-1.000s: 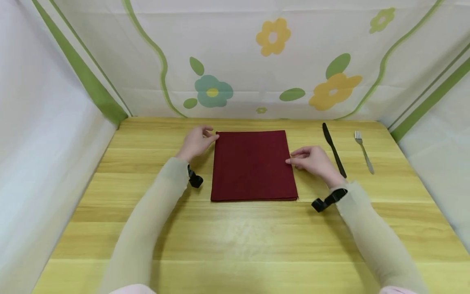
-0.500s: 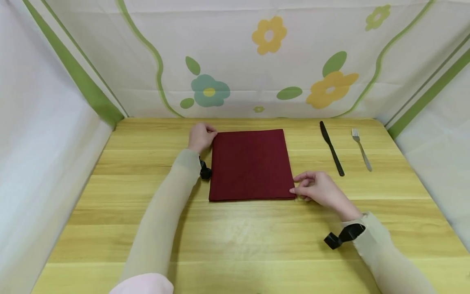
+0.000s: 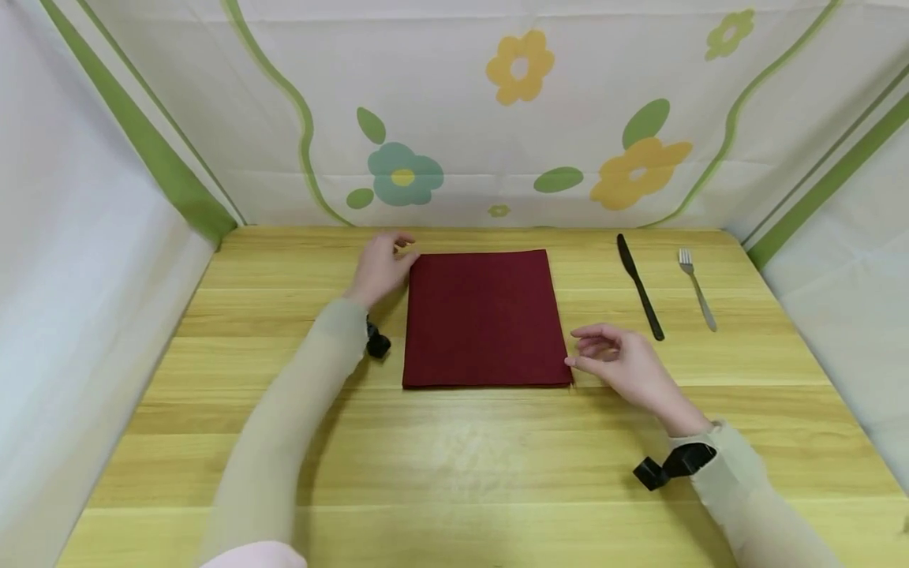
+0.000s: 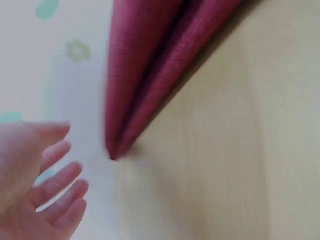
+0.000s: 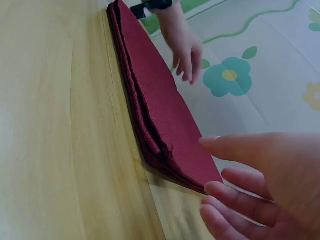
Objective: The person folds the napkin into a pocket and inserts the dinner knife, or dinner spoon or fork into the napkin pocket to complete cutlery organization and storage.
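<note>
A red cloth (image 3: 484, 319) lies flat on the yellow wood table (image 3: 454, 457) by flowery walls (image 3: 568, 118), with both hands (image 3: 379, 268) (image 3: 625, 367) beside it, fingers loose and spread, holding nothing.

- bare yellow wooden tabletop (image 3: 454, 465) lies open in front of the folded dark red cloth napkin (image 3: 483, 318).
- right of the napkin, a black knife (image 3: 640, 285) and a silver fork (image 3: 696, 288) lie near each other, narrowing that side.
- flowered fabric walls (image 3: 454, 118) close in the back and sides.
</note>
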A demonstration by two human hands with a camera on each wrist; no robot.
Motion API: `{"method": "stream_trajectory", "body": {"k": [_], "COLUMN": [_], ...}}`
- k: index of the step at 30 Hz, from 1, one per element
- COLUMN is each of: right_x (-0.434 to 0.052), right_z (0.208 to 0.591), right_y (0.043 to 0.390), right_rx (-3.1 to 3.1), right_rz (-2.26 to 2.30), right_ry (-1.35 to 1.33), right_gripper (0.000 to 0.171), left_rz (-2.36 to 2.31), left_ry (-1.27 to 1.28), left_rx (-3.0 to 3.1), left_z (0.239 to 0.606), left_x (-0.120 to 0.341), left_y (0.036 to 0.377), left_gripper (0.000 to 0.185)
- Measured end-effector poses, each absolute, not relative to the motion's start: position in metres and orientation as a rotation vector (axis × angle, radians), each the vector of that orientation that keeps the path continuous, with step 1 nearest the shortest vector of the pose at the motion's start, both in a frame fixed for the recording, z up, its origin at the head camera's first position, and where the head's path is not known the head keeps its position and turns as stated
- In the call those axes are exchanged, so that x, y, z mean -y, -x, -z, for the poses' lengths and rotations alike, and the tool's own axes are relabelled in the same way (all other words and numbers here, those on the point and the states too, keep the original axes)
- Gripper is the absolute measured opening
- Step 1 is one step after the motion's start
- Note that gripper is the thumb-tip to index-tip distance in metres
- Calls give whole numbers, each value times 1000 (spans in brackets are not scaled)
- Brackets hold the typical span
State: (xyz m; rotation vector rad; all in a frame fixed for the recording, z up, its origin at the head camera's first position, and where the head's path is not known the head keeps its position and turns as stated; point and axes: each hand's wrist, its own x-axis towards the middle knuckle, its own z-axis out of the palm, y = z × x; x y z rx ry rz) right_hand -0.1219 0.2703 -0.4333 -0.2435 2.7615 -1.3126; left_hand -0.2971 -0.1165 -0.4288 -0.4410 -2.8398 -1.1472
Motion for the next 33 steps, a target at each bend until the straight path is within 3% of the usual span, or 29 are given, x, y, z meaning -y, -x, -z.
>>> {"method": "stream_trajectory", "body": {"k": [7, 11, 19, 26, 33], "right_x": [-267, -267, -273, -274, -275], "right_z": [435, 436, 446, 449, 439], "right_y": [115, 113, 111, 110, 105], "right_rx": [-2894, -2886, -2825, -2827, -2624], "right_rz": [1143, 1049, 990, 1052, 1393], "right_ry": [603, 664, 616, 557, 169], "right_gripper": [44, 49, 55, 58, 54], "left_rz": [818, 591, 413, 519, 878], "left_ry": [1101, 1288, 1333, 1252, 1206], "left_rx": [2968, 3049, 3130, 3145, 3023], "left_z": [409, 416, 430, 428, 417], "left_x": [137, 141, 151, 147, 108], "left_y": [231, 198, 179, 177, 170], "left_gripper": [55, 69, 89, 88, 79]}}
